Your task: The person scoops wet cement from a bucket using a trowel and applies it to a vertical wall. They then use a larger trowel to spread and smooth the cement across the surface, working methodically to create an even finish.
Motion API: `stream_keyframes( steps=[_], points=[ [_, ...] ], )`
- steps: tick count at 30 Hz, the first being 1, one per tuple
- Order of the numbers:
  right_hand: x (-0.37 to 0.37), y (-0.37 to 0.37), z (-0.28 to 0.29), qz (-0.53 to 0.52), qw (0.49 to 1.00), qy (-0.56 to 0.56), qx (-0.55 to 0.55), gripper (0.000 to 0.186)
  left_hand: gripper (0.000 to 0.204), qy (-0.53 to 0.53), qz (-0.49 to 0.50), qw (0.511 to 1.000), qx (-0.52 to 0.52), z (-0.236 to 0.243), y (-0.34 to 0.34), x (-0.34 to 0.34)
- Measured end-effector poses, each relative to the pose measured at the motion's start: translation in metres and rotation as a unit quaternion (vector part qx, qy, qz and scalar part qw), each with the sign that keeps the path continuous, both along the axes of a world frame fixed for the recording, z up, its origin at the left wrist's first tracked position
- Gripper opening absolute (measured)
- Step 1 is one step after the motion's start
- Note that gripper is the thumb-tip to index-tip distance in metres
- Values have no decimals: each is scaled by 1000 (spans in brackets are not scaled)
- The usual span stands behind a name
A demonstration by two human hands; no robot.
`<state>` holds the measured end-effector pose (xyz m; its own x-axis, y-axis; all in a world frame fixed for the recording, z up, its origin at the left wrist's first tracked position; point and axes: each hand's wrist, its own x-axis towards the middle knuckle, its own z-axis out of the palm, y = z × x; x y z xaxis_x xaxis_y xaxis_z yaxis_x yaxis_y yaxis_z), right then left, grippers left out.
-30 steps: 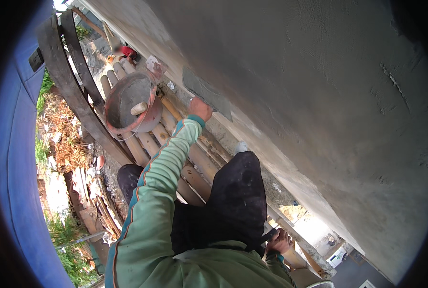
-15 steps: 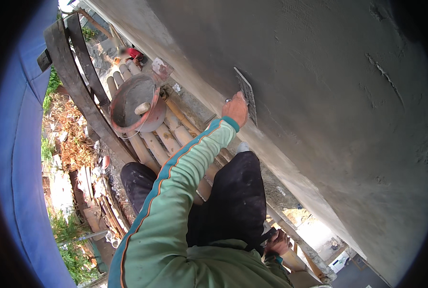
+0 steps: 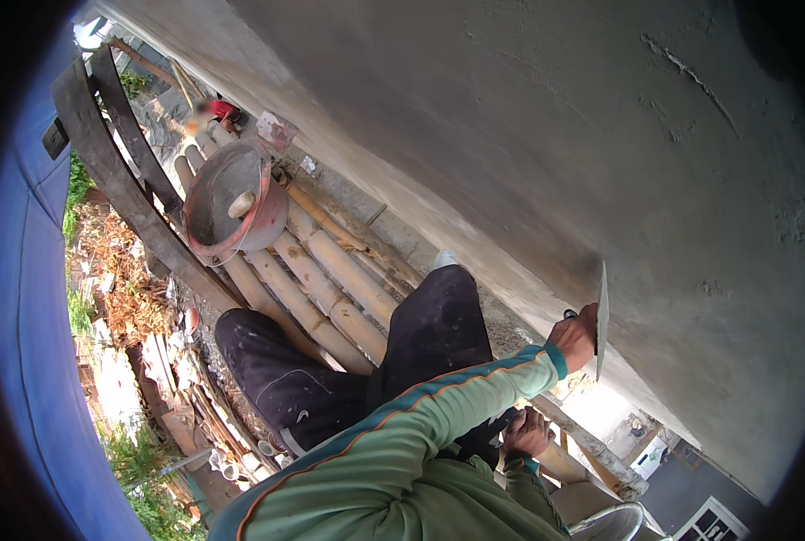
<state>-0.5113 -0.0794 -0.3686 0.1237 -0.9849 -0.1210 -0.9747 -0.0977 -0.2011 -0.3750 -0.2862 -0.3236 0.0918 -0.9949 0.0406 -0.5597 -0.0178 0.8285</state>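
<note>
My left hand (image 3: 574, 339) is closed round the handle of a plastering trowel (image 3: 602, 320). The trowel's thin, flat blade is seen nearly edge-on against the grey plastered wall (image 3: 547, 135). Lower down, close to my body, my right hand (image 3: 527, 433) has its fingers curled; what they hold, if anything, is hidden beside dark cloth. Ahead and to the left stands a reddish bucket (image 3: 265, 221), smeared with grey mortar, with a wire handle. A pale, rounded lump (image 3: 240, 205) lies inside it.
Beneath my legs runs a platform of bamboo poles (image 3: 308, 307). Dark curved beams (image 3: 118, 171) pass along its left side, beside blue sheeting (image 3: 37, 298). Debris and dry leaves (image 3: 132, 298) lie below. A person in red (image 3: 225, 112) is further off near the wall.
My left hand has carried the trowel down the wall toward the lower right. My right hand stays near my body, and the view has shifted a little.
</note>
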Motion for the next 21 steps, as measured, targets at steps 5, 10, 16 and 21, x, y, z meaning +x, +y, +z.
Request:
stream_keyframes(
  steps=[5, 10, 16, 21],
  points=[
    [-5, 4, -4, -14, 999, 11, 28, 29, 22, 108, -15, 993, 34, -74, 29, 79],
    [2, 1, 9, -16, 999, 12, 50, 29, 17, 559, 228, 736, 307, -135, -1, 196],
    [9, 1, 11, -10, 999, 24, 45, 27, 19, 453, 218, 790, 351, -146, -56, 262],
    [-3, 3, 1, -15, 999, 20, 21, 28, 20, 433, 153, 845, 276, -47, -53, 270]
  ],
)
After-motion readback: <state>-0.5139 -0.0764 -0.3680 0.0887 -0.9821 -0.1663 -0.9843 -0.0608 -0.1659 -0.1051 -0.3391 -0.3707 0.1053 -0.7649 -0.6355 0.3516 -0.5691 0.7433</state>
